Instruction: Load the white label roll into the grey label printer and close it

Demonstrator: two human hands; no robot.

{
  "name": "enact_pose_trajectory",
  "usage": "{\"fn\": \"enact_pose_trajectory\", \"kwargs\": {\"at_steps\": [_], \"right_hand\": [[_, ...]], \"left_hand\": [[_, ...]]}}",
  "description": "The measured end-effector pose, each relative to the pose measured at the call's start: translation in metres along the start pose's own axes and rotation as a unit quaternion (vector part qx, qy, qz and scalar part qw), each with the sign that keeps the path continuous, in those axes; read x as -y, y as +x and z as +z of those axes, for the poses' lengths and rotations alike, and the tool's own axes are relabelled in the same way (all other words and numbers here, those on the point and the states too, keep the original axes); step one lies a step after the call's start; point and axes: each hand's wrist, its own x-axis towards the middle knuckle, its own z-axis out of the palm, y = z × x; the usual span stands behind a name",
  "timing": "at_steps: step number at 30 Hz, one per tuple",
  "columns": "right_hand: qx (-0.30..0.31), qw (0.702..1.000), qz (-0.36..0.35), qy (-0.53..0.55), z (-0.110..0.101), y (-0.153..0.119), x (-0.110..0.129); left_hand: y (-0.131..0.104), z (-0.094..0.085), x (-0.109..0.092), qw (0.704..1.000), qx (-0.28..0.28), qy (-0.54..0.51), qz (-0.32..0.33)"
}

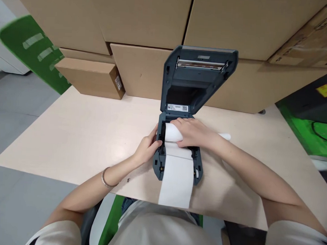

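A dark grey label printer stands on the table with its lid raised. Inside it lies a white paper roll, from which a strip of labels runs forward over the printer's front and past the table edge. My left hand grips the printer's left side wall, thumb on the rim. Over the roll's right part rests my right hand, its fingers bent on the roll and partly hiding it. Behind my right wrist a white rolled item shows in part.
Large cardboard boxes form a wall behind the table. A smaller flat box sits at the back left. Green panels stand at both sides, with a dark object at the right.
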Motion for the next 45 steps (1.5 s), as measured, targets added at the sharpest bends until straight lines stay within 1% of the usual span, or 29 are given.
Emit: {"fn": "enact_pose_trajectory", "kwargs": {"at_steps": [2, 4, 6, 7, 8, 10, 12, 14, 16, 19, 22, 24, 26, 28, 32, 35, 37, 38, 40, 41, 43, 45], "right_hand": [[-0.03, 1.0, 0.004, 0.005, -0.008, -0.007, 0.0], [-0.102, 0.994, 0.006, 0.035, -0.02, -0.024, -0.001], [-0.186, 0.979, 0.003, 0.086, -0.035, -0.048, -0.006], [-0.222, 0.969, 0.003, 0.107, -0.042, -0.063, -0.01], [-0.244, 0.963, 0.005, 0.118, -0.048, -0.077, -0.017], [-0.267, 0.958, 0.021, 0.104, -0.052, -0.102, -0.036], [-0.251, 0.964, 0.045, 0.073, -0.045, -0.117, -0.058], [-0.201, 0.974, 0.087, 0.058, -0.03, -0.118, -0.077], [-0.142, 0.98, 0.126, 0.062, -0.012, -0.106, -0.089], [-0.061, 0.981, 0.161, 0.092, 0.013, -0.076, -0.093], [-0.019, 0.98, 0.165, 0.114, 0.031, -0.053, -0.093], [-0.011, 0.98, 0.156, 0.125, 0.037, -0.049, -0.098], [-0.005, 0.979, 0.148, 0.138, 0.04, -0.055, -0.107], [-0.002, 0.978, 0.146, 0.147, 0.041, -0.068, -0.119], [0.016, 0.975, 0.17, 0.146, 0.05, -0.096, -0.139], [0.03, 0.971, 0.195, 0.137, 0.06, -0.11, -0.148], [0.03, 0.969, 0.209, 0.132, 0.058, -0.12, -0.151], [0.031, 0.968, 0.21, 0.133, 0.052, -0.126, -0.152], [0.038, 0.968, 0.189, 0.163, 0.031, -0.141, -0.151], [0.04, 0.968, 0.165, 0.186, 0.017, -0.147, -0.148], [0.033, 0.967, 0.084, 0.24, -0.014, -0.154, -0.138], [0.033, 0.961, -0.012, 0.273, -0.041, -0.147, -0.12]], "left_hand": [[0.0, 0.0, -0.002, 1.0, 0.0, 0.002, -0.002], [0.0, 0.0, -0.003, 1.0, 0.003, 0.002, 0.0], [0.0, 0.0, -0.003, 1.0, 0.007, 0.0, 0.008], [0.0, 0.0, -0.003, 1.0, 0.009, -0.002, 0.012], [0.0, 0.0, -0.002, 1.0, 0.011, -0.004, 0.015], [0.0, 0.0, -0.002, 1.0, 0.013, -0.007, 0.017], [0.0, 0.001, -0.001, 1.0, 0.011, -0.008, 0.014], [0.0, 0.001, -0.001, 1.0, 0.008, -0.008, 0.009], [0.0, 0.001, 0.0, 1.0, 0.007, -0.011, 0.002], [0.001, 0.002, 0.001, 1.0, 0.003, -0.016, 0.001], [0.001, 0.002, 0.002, 1.0, 0.002, -0.019, 0.01], [0.002, 0.002, 0.003, 1.0, 0.004, -0.019, 0.015], [0.002, 0.002, 0.003, 1.0, 0.004, -0.02, 0.017], [0.002, 0.002, 0.004, 1.0, 0.004, -0.022, 0.017], [0.002, 0.002, 0.005, 0.999, 0.005, -0.028, 0.015], [0.002, 0.002, 0.006, 0.999, 0.003, -0.031, 0.015], [0.002, 0.002, 0.005, 0.999, 0.007, -0.034, 0.016], [0.002, 0.002, 0.005, 0.999, 0.009, -0.035, 0.017], [0.001, 0.002, 0.005, 0.999, 0.012, -0.037, 0.016], [0.001, 0.002, 0.005, 0.999, 0.012, -0.038, 0.014], [0.001, 0.003, 0.005, 0.999, 0.009, -0.041, 0.01], [0.001, 0.002, 0.005, 0.999, 0.007, -0.041, 0.008]]}}
